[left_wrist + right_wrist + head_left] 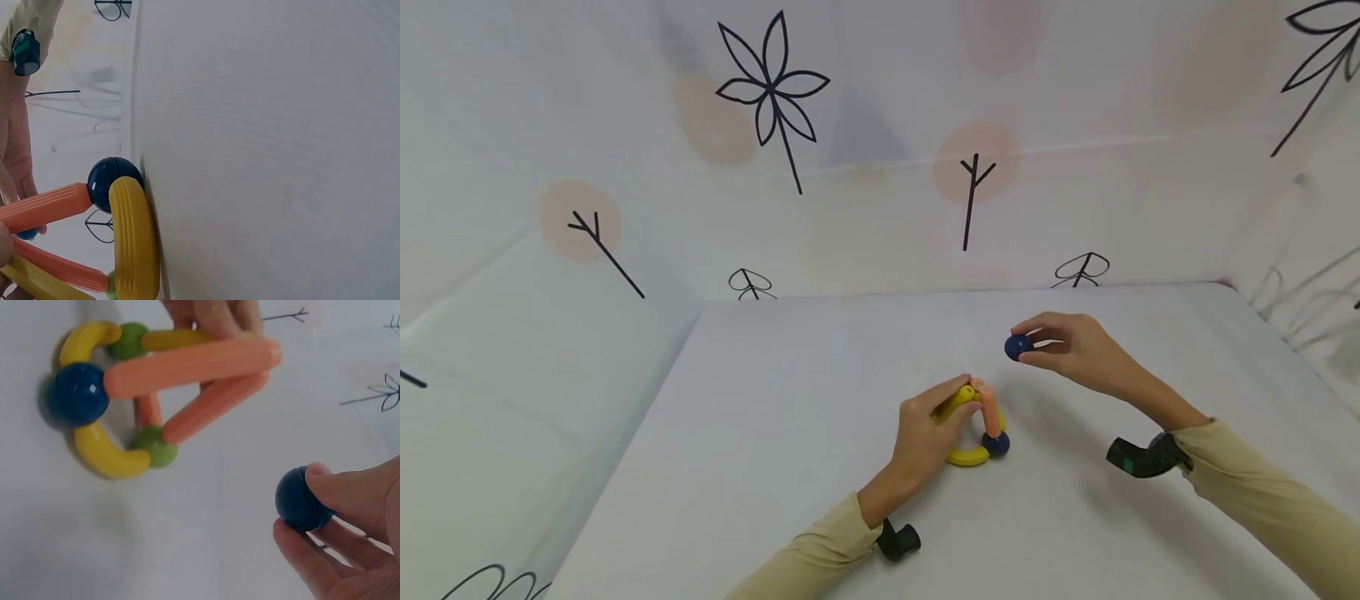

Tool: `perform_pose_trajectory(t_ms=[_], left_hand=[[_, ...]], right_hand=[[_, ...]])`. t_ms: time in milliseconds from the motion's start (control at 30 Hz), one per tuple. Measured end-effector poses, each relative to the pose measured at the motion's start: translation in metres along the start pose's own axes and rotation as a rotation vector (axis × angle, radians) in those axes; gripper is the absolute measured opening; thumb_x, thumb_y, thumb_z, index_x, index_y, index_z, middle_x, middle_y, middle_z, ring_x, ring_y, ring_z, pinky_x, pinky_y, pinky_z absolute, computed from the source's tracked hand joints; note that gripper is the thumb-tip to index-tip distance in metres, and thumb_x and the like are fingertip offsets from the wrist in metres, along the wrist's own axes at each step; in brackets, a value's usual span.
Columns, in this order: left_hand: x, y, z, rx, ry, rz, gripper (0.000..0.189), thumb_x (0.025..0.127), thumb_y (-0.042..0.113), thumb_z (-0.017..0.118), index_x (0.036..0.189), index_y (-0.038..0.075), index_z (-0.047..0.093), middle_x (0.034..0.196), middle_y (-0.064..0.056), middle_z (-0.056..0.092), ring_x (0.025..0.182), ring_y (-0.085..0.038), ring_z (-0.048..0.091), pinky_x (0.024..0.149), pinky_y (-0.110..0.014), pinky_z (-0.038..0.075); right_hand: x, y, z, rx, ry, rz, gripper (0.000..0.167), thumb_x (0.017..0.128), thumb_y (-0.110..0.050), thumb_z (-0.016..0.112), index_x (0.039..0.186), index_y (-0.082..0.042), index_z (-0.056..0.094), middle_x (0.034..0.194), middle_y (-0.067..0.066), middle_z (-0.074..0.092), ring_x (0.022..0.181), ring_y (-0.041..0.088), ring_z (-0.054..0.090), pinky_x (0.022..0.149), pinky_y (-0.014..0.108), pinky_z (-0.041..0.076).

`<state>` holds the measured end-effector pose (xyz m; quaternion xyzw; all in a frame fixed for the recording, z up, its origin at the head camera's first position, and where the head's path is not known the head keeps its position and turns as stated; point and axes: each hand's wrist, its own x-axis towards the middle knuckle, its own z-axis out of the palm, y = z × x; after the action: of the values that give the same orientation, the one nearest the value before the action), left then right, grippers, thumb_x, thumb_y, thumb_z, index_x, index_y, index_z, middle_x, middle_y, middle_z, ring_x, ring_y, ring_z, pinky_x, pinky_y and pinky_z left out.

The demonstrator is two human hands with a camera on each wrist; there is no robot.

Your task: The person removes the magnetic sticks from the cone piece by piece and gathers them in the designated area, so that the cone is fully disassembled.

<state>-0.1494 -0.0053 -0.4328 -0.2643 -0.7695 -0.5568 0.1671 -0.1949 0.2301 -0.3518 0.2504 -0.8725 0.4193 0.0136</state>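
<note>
A frame of toy balls and sticks stands on the table; curved yellow sticks [107, 455], a blue ball [78, 394] and two green balls [156, 447] form its base. Two orange sticks [194, 365] and a yellow stick [167, 340] slant up from it, their upper ends close together. My left hand [925, 433] pinches the yellow stick near that top. To the right and farther back, my right hand [1078, 352] holds a loose blue ball [1018, 347] between thumb and fingers, above the table and apart from the frame. Fingers partly hide the yellow stick.
The white table [760, 417] extends around the frame. Behind it rises a pale wall [865, 233] with drawn plants and pink spots. A black wrist camera [1138, 458] sits by the right sleeve, another black camera [898, 542] by the left.
</note>
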Motion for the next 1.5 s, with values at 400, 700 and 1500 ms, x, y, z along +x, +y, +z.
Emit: perform_pose_trajectory(t_ms=[400, 700, 1500], left_hand=[[0.000, -0.001, -0.001, 0.008, 0.007, 0.008, 0.036, 0.088, 0.021, 0.067, 0.119, 0.003, 0.065, 0.115, -0.005, 0.066, 0.105, -0.012, 0.062, 0.085, -0.024, 0.049], [0.001, 0.000, -0.005, 0.001, -0.004, -0.013, 0.036, 0.088, 0.021, 0.067, 0.121, 0.005, 0.065, 0.117, -0.003, 0.065, 0.108, -0.011, 0.060, 0.087, -0.023, 0.048], [0.006, 0.039, -0.026, -0.063, -0.036, -0.026, 0.031, 0.084, 0.000, 0.069, 0.113, -0.007, 0.065, 0.112, -0.018, 0.066, 0.105, -0.024, 0.063, 0.084, -0.034, 0.051]], right_hand=[[0.009, 0.044, 0.006, -0.046, 0.044, 0.059, 0.034, 0.084, -0.008, 0.072, 0.114, 0.004, 0.063, 0.111, 0.019, 0.063, 0.099, 0.035, 0.063, 0.080, 0.036, 0.052], [0.022, 0.077, 0.025, -0.055, 0.028, 0.120, 0.032, 0.083, -0.005, 0.071, 0.113, 0.006, 0.063, 0.111, 0.022, 0.063, 0.100, 0.038, 0.062, 0.084, 0.048, 0.049], [0.012, 0.086, 0.044, -0.103, 0.083, 0.159, 0.041, 0.085, 0.002, 0.066, 0.124, 0.008, 0.054, 0.123, 0.028, 0.053, 0.109, 0.043, 0.055, 0.084, 0.047, 0.049]])
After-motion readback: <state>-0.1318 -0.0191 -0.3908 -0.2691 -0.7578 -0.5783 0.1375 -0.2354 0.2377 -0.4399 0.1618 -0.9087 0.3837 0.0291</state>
